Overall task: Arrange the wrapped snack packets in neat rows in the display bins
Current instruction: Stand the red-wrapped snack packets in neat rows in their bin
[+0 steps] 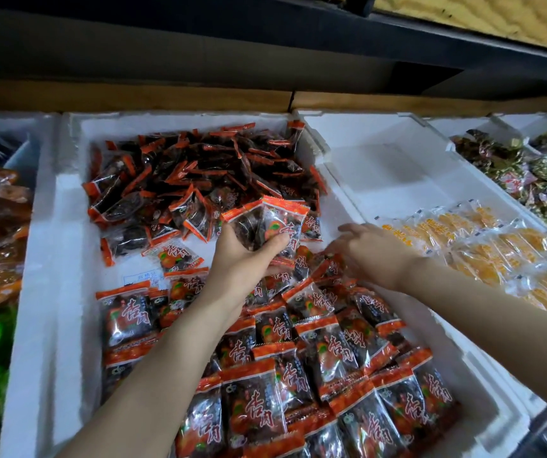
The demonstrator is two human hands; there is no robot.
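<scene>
neat rows (315, 358) fill near end of bin (54, 259); left hand (242, 259) grips packets (272, 223), right hand (371, 252) spread, touching far row; lay next ones label up, edges square

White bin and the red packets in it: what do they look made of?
The bin looks like foam, probably polystyrene: matte white, grainy, thick walls with rough edges. The packets look like thin glossy plastic film: clear fronts show dark contents, with glare and crimped orange ends.

Hands (242, 259) (374, 256): two; held packets (282, 221): two visible.
</scene>
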